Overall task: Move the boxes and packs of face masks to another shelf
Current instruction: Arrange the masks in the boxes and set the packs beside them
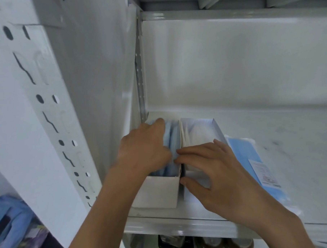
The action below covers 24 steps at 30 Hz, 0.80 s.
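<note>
Masks [172,142] under left hand [143,149], beside right hand [215,170].

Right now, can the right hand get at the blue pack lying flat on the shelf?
Probably yes. The blue pack lies uncovered just to the right of the right hand, with nothing on top of it. That hand rests on the right box, and its forearm crosses the pack's near end, so it would have to let go first.

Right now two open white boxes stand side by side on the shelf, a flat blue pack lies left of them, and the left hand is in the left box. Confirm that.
Not quite. The head view shows the blue pack lying right of the boxes, beside the right box. The rest holds: the left hand is in the left box on the shelf.
</note>
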Motion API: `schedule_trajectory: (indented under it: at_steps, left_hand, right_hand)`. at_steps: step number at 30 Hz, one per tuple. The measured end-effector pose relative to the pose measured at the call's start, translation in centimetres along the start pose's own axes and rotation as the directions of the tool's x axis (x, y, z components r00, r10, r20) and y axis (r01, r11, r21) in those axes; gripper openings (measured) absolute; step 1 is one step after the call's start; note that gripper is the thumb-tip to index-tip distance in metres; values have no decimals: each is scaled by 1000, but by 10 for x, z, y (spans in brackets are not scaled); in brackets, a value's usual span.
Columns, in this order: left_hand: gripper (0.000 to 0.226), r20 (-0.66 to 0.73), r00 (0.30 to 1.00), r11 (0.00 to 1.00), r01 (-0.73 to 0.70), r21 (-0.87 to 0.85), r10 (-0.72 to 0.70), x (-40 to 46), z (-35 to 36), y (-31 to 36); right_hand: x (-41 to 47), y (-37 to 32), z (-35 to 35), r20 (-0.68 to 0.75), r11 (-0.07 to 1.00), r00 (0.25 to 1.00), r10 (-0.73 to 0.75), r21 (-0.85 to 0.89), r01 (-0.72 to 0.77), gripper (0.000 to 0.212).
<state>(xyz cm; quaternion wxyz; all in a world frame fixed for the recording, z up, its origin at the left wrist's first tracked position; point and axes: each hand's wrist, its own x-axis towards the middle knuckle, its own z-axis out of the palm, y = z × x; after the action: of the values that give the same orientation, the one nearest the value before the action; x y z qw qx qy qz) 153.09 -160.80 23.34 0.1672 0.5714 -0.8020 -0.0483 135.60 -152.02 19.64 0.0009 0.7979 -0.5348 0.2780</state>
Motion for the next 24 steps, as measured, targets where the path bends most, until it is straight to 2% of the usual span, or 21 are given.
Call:
schedule_trajectory:
  at_steps: [2, 3, 4, 6, 8, 10, 12, 14, 15, 17, 21, 24]
  left_hand:
    - [39, -85, 995, 988, 28, -153, -41, -1, -3, -6]
    - [36, -113, 992, 986, 36, -165, -55, -2, -3, -6]
    - [32, -131, 990, 991, 40, -130, -57, -4, -2, -6]
    - [24, -137, 991, 998, 17, 66, -8, -9, 6, -6]
    - [32, -136, 988, 972, -41, 232, 74, -14, 17, -8]
    - [42, -232, 963, 965, -81, 249, 140, -17, 16, -10]
    - [42, -316, 915, 956, -187, 225, 253, -16, 9, -8]
    - [28, -249, 896, 928, -333, 169, 367, -13, 4, -4]
    - [23, -182, 912, 929, -354, 106, 368, -12, 4, -2]
    - [22, -103, 941, 947, -320, 34, 322, -9, 7, 0]
    - [19, -106, 961, 966, -254, 44, 257, -2, 12, -5]
    - [24, -11, 975, 972, -222, 74, 224, 5, 9, -8]
  right_hand:
    - [-1, -1, 0, -1, 1000, 1000, 1, 14, -1, 36]
    - [-1, -1, -1, -5, 1000, 1000, 1, 23, -1, 38]
    - [-1, -1, -1, -10, 1000, 1000, 0, 28, 1, 39]
    - [0, -1, -1, -13, 1000, 1000, -1, 31, 1, 39]
    - [0, -2, -2, -16, 1000, 1000, 2, 26, -2, 38]
    - [0, -3, -2, -13, 1000, 1000, 5, 18, -4, 37]
    - [1, -3, -2, -6, 1000, 1000, 4, 17, -4, 36]
    - [2, -3, -2, 12, 1000, 1000, -2, 16, 2, 35]
    - [2, -3, -2, 26, 1000, 1000, -4, 17, 3, 36]
    - [2, -3, -3, 35, 1000, 999, -6, 18, 6, 37]
    - [2, -2, -4, 37, 1000, 999, -11, 30, 9, 35]
    - [2, 0, -4, 26, 999, 1000, -2, 42, 1, 32]
